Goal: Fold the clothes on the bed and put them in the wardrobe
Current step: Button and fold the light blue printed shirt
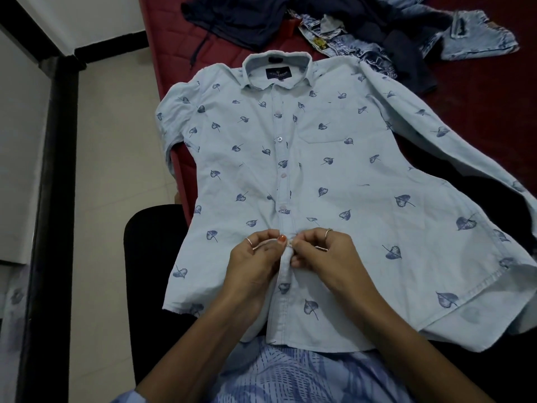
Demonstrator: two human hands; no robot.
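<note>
Red quilted bed (479,91) beside pale tiled floor (122,141). Your landmark: light-blue leaf-print shirt (334,170), spread front-up across bed edge, collar far, hem over your lap. Your left hand (255,266) and right hand (322,257) meet at shirt's placket, near hem; fingers of both curled, pinching fabric at button. Beyond collar: dark garment (238,18) and faded jeans (406,36), unfolded.

A red quilted bed (479,91) carries a pale blue leaf-print shirt (334,170) spread front-up, collar toward 12 o'clock. Beyond it, at 12 to 1 o'clock, lie a navy garment (238,21) and light-wash jeans (470,39).
</note>
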